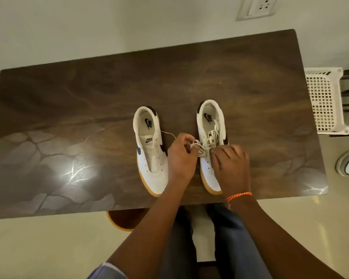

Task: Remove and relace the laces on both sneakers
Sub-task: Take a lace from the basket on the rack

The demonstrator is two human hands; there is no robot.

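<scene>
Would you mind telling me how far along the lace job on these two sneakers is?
Done: the left sneaker shows bare eyelets, with only a thin lace end trailing beside it. In hand: the left hand pinches loose lace loops piled on the right sneaker; the right hand works at its eyelets. Left: finishing this shoe and relacing the left sneaker.

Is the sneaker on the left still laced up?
Unlaced, nearly or fully. The left sneaker shows bare eyelets along its tongue; only a thin lace strand trails from its side toward the left hand.
</scene>
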